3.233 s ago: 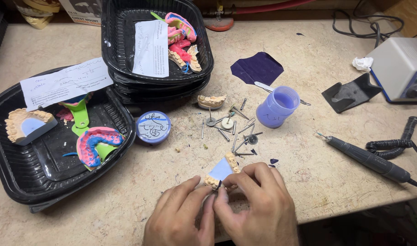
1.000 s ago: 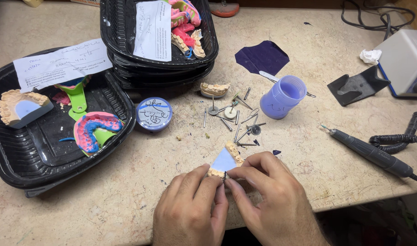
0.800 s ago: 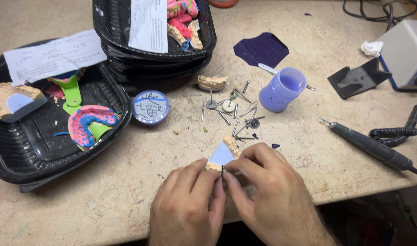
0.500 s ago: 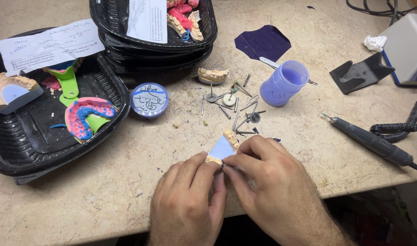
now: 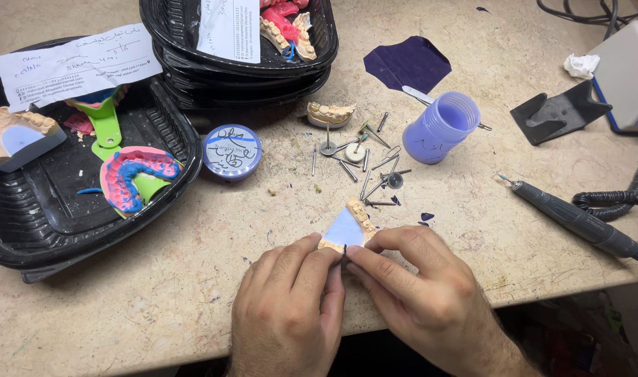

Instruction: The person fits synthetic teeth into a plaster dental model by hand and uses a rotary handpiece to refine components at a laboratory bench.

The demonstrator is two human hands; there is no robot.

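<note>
A tan plaster dental model point(image 5: 348, 225) with a pale blue centre rests on the beige worktop, near the front edge. My left hand point(image 5: 287, 307) pinches its near-left side with thumb and fingers. My right hand point(image 5: 423, 297) presses in from the right and pinches a small dark thin tool point(image 5: 344, 257) at the model's near edge, right where both hands meet. Most of the tool is hidden by my fingers.
Several metal burs and discs point(image 5: 364, 164) lie scattered behind the model, beside a lilac cup point(image 5: 441, 128), a round blue tin point(image 5: 231, 151) and a second plaster model point(image 5: 331, 114). Black trays point(image 5: 26, 230) with impressions sit left and behind. A grey handpiece point(image 5: 577, 218) lies right.
The view has shifted slightly; my hands stay together on the model, with small finger adjustments around the thin tool.
</note>
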